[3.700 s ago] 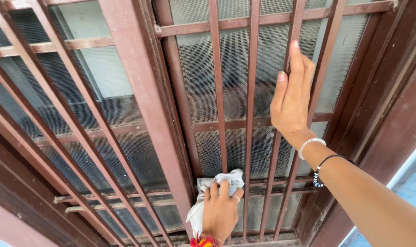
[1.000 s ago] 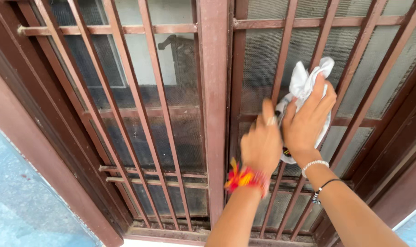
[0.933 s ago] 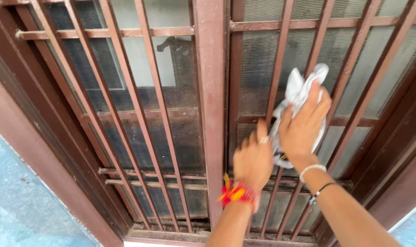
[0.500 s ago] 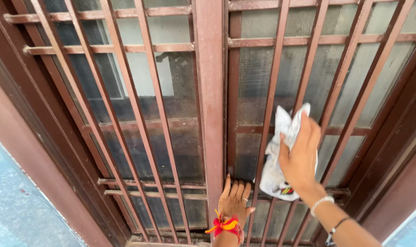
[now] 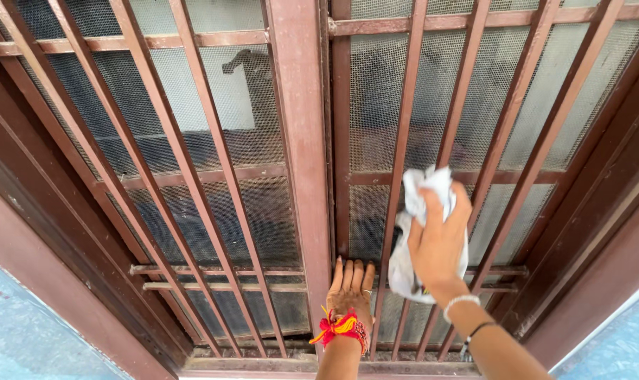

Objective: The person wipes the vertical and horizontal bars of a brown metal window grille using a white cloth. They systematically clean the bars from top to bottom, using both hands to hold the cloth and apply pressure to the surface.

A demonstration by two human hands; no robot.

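Observation:
My right hand (image 5: pixel 439 243) holds a crumpled white cloth (image 5: pixel 419 211) pressed against the maroon window bars (image 5: pixel 400 155) and the mesh behind them, on the right panel. My left hand (image 5: pixel 351 285), with red and yellow thread at the wrist, lies flat with fingers together on the lower part of the same panel, just right of the central post (image 5: pixel 302 162). White and black bangles sit on my right wrist.
The maroon window frame (image 5: pixel 601 232) slants down at the right; a matching left panel of bars (image 5: pixel 186 176) and mesh fills the left. A bottom sill (image 5: pixel 263 364) runs along the frame's base. Pale blue wall (image 5: pixel 24 338) shows at both lower corners.
My left hand let go of the cloth and dropped to the lower part of the panel. My right hand brought the cloth down the bars from the upper area.

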